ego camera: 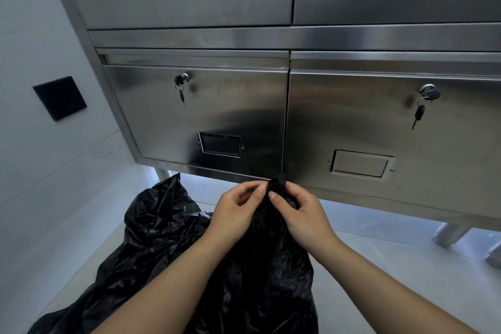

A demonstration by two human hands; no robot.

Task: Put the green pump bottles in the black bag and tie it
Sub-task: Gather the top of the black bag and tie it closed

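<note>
1. Head view, near centre: the black bag (173,238) sits on the pale floor (379,257), its plastic crumpled and spread wide toward the near left, with a loose flap standing up on the far left side.
2. The bag's neck (276,187) is gathered into a tight bunch just in front of the cabinet's lower edge — both hands meet there.
3. The left hand (235,214) pinches the bunched neck from the left, thumb and forefinger closed on the plastic, the other fingers curled.
4. The right hand (301,214) grips the same bunch from the right, thumb pressed on the near side and fingers wrapped behind it.
5. No green pump bottles can be seen; the opaque plastic hides whatever is inside the bag.
6. Far side: a stainless steel cabinet (298,38) fills the scene, standing just beyond the bag. Its lower left drawer (162,122) carries a lock with a key (182,95) hanging from it and a label holder (220,144) below.
7. The lower right drawer (352,122) has its own lock and hanging key (418,115), plus a recessed label frame (362,163).
8. Far left: a pale wall (35,35) with a black square plate (59,97) — well apart from the bag.
9. At the right, a cabinet leg (452,233) rests on the floor.
</note>
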